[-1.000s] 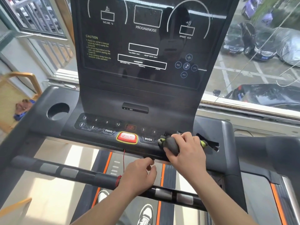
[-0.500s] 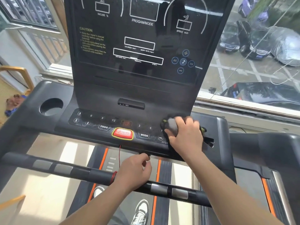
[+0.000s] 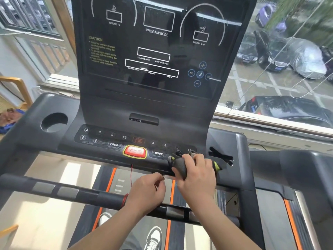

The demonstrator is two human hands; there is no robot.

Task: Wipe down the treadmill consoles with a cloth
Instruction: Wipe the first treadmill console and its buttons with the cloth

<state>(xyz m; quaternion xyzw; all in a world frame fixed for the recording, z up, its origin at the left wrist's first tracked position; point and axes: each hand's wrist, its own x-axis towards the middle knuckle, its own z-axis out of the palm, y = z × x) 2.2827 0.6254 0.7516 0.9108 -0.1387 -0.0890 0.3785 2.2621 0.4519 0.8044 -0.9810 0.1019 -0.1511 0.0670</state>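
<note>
Head camera: the right hand (image 3: pixel 196 175) is clamped around a bunched grey cloth with yellow-green trim (image 3: pixel 179 165), fingers curled over its top and thumb on the near side. It presses the cloth onto the front lip of the black treadmill console (image 3: pixel 111 136), right over the speed number keys.

The left hand (image 3: pixel 146 192) lies across the dark grey handlebar (image 3: pixel 72 193), fingers loosely curled and gripping nothing I can see.

The main risk is a key press. The white-lettered MODE button (image 3: pixel 158 153) sits just left of the right thumb, and the red, yellow-rimmed stop button (image 3: pixel 135 151) is a little further that way. A firm stroke leftward would likely push both. The tall glossy display (image 3: pixel 153 51) looks dark, so the machine is probably off. If not, the belt could start under the shoes.

A thin red cord (image 3: pixel 131 175) hangs just beyond the left knuckles, and a careless lift of that hand could snag it.
</note>
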